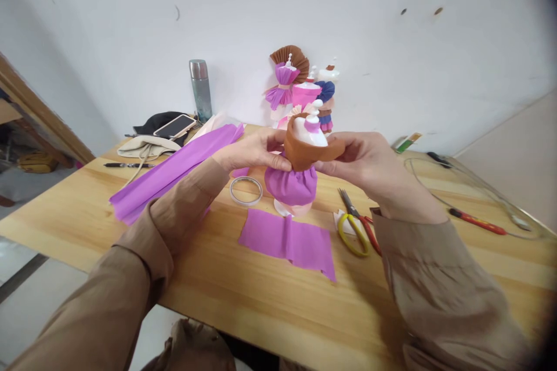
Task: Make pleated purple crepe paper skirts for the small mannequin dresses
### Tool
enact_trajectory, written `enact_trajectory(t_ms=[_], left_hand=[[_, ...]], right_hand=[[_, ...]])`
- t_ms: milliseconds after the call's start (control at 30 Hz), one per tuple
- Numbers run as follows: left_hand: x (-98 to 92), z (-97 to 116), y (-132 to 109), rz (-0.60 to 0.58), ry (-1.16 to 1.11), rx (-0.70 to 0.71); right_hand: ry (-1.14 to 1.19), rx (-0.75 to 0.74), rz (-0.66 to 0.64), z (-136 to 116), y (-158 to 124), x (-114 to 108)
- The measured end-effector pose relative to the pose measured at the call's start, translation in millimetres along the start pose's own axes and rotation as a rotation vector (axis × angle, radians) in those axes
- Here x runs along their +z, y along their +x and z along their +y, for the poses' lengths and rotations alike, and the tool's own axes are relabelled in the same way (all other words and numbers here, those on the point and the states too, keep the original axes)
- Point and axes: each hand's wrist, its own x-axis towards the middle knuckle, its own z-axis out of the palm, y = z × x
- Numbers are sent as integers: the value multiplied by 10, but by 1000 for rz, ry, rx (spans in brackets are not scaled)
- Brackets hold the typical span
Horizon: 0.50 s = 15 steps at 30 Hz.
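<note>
A small white dress form [307, 132] stands on the table, with a gathered purple skirt [292, 186] around its lower part. A brown strip [300, 153] wraps round its upper body, its free end reaching to the right. My left hand [256, 152] pinches the strip at the form's left side, thumb in front. My right hand [363, 159] grips the strip's right end between thumb and fingers. In front of the form, a purple piece [289, 240] lies flat. A roll of tape [246, 191] rests to the left of the skirt.
Scissors [354, 223] lie right of the purple piece. Long purple sheets [174, 174], a phone [175, 126] and a pen [129, 165] are at the left. A bottle [201, 90] and several dressed forms [307, 93] stand by the wall. A red-handled tool [477, 221] with a cable lies right.
</note>
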Motion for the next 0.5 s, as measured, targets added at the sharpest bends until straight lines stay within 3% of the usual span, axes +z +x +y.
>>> enact_trajectory(t_ms=[167,300,500], left_hand=[[23,-47,10,8,13,16],[30,-67,21,52,-49,26],[68,-39,34,193,-27,19]], right_hand=[[186,76,-49,112,86,44],[310,148,-10,261,172,111],[91,-13,248,229,121,78]])
